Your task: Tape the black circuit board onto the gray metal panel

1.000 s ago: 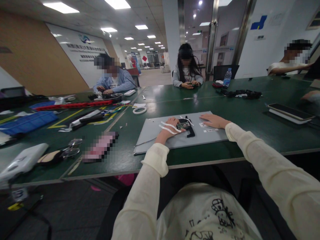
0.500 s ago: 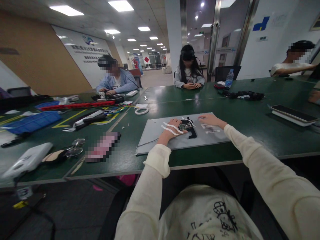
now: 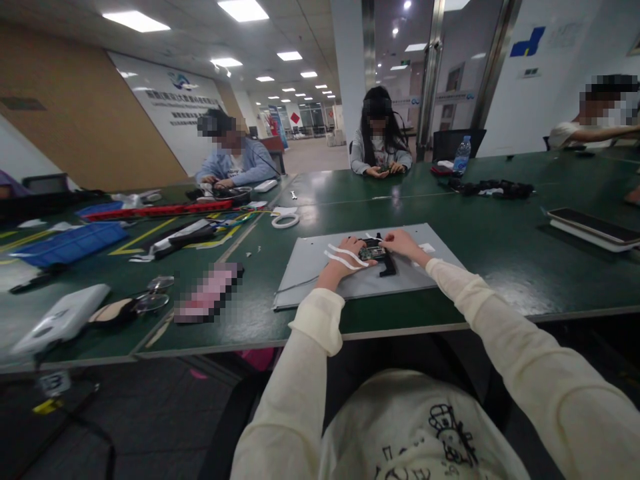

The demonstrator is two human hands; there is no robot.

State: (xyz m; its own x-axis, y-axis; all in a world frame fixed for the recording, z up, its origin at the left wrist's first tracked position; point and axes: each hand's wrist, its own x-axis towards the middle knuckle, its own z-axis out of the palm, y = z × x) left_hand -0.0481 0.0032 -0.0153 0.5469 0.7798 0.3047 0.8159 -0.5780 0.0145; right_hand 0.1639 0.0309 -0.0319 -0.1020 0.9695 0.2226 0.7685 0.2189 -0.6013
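Circuit board before me
My left fingers by its left edge, right fingers opposite; whether they pinch, I can't tell.

white ceiling panels light a dim scene; pale glare marks the desk; edges stretch and small details look soft.

Left hand and right hand flank a circuit board

A white tag at the near left shows a 3. The far left wall sign is too blurry to read.
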